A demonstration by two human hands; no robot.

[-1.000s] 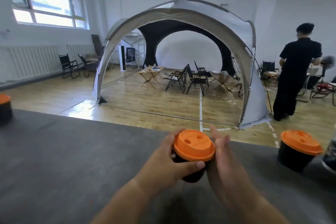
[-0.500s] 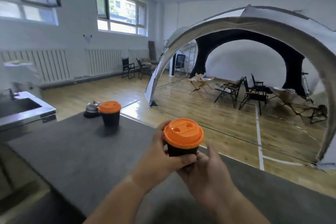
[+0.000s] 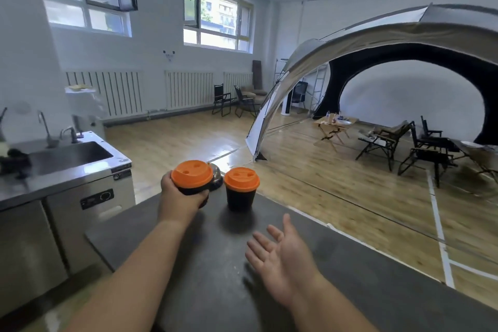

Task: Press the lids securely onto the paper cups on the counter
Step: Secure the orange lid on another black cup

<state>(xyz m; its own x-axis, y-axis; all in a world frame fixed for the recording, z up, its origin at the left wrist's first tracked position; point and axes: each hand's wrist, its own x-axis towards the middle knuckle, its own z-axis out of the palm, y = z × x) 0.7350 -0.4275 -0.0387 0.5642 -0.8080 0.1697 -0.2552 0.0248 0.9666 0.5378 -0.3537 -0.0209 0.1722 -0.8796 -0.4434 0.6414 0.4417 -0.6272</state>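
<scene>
Dark grey surface [image 3: 188, 264] is seen across the lower frame of the head view, with a wood-floored room behind it. A black paper cup [image 3: 192, 192] capped by an orange lid [image 3: 192, 174] is gripped by the left hand [image 3: 177, 198], fingers and thumb curled round its body, near the far left end of the surface. Whether its base touches the surface cannot be told. A second black cup [image 3: 239, 197] is stood upright on the surface just right of it, not touching it, and is capped by a second orange lid [image 3: 241, 178]. Both lids appear seated on the rims. The right hand [image 3: 283, 256] is held over the surface nearer the camera, palm turned up and inward, fingers straight and spread, nothing held. A metal bell [image 3: 217, 173] is partly hidden behind the two cups. A steel sink unit [image 3: 70, 155] is seen at left. A large arched tent [image 3: 377, 43] and folding chairs [image 3: 382, 140] are seen at right.
</scene>
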